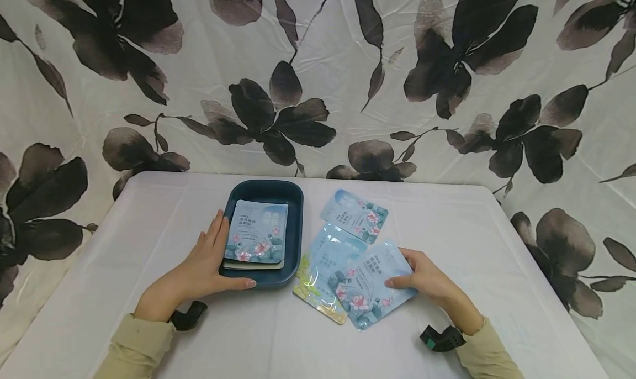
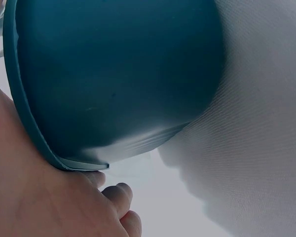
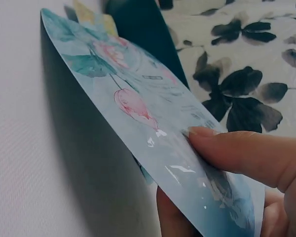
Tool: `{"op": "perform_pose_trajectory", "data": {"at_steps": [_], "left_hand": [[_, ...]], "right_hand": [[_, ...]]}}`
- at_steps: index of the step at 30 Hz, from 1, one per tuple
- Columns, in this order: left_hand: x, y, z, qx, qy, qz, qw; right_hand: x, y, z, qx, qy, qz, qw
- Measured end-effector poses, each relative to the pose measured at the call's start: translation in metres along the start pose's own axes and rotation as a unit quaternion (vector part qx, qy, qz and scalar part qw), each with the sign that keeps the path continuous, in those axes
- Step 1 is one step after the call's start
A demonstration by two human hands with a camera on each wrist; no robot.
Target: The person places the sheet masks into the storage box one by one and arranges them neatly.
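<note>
A dark blue tray (image 1: 295, 230) stands on the table with light blue face mask packets (image 1: 255, 230) stacked inside. My left hand (image 1: 203, 263) rests against it, fingers straight along its left side and thumb across the near edge. In the left wrist view the tray's outer wall (image 2: 118, 74) fills much of the picture. My right hand (image 1: 427, 274) pinches a blue face mask packet (image 1: 370, 290) with pink flowers between thumb and fingers. That packet (image 3: 133, 103) is tilted, one side raised off the table in the right wrist view.
Right of the tray, another flowered packet (image 1: 358, 216) lies at the back. A shiny blue packet (image 1: 330, 252) and a yellow-green one (image 1: 318, 299) lie partly under the held one. A white cloth (image 1: 258, 340) covers the table, and a floral curtain (image 1: 348, 80) hangs behind.
</note>
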State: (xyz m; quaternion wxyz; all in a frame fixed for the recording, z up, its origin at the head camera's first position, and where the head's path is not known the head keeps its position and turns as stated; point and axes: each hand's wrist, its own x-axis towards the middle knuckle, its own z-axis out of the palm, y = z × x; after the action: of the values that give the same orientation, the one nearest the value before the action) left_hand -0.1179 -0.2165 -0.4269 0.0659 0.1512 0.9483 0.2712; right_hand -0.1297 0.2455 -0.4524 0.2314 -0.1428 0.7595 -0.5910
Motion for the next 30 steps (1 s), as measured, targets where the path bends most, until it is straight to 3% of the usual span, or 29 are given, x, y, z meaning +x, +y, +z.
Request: {"op": "perform_pose_trajectory", "data": {"at_steps": [5,11,22,30], "left_hand": [[0.0,-0.001,0.0,-0.002,0.0,0.002,1.0],[0.0,-0.001,0.0,0.0,0.001,0.002,1.0],[0.0,0.001,-0.002,-0.008,-0.003,0.0,1.0],[0.001,-0.001,-0.001,-0.008,0.001,0.006,0.9999]], "right_hand": [[-0.002,-0.002,-0.001,0.072,-0.044,-0.016,0.996],[-0.004,-0.006,-0.002,0.113,-0.069,-0.017,0.991],[-0.003,-0.015,-0.008,0.136,-0.032,-0.029,0.99],[0.014,-0.038,-0.006,0.11,-0.017,-0.029,0.993]]}}
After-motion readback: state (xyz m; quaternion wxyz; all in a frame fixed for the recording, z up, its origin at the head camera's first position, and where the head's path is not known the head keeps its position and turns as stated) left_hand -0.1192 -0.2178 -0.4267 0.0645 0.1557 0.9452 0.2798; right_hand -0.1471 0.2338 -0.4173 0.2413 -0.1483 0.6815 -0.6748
